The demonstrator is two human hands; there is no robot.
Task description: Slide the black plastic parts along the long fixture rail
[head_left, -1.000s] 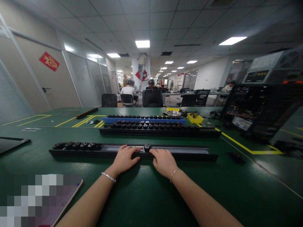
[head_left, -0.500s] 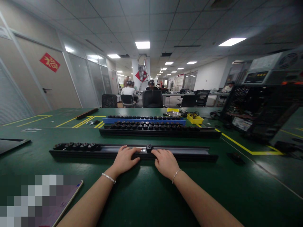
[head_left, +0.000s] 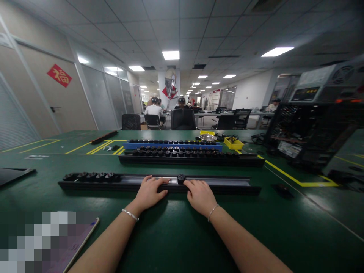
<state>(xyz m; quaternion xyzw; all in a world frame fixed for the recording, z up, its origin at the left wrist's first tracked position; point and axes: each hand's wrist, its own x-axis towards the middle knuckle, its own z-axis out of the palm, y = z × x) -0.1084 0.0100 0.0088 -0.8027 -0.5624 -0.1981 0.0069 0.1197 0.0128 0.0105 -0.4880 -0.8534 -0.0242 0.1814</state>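
A small black part [head_left: 181, 178] stands near the middle of a long black channel [head_left: 227, 188], apart from the row of similar parts [head_left: 92, 176] at its left end. The right hand [head_left: 201, 195] has its fingertips just beside the part, perhaps touching; whether they grasp it, I cannot tell. The left hand [head_left: 149, 191] lies over the channel, fingers stretched along it and thumb at the near side; its grip is unclear too. Beyond, on the green tabletop [head_left: 159, 235], lie a filled black channel [head_left: 193, 161], a blue rail [head_left: 133, 145] and a yellow bin [head_left: 234, 145].
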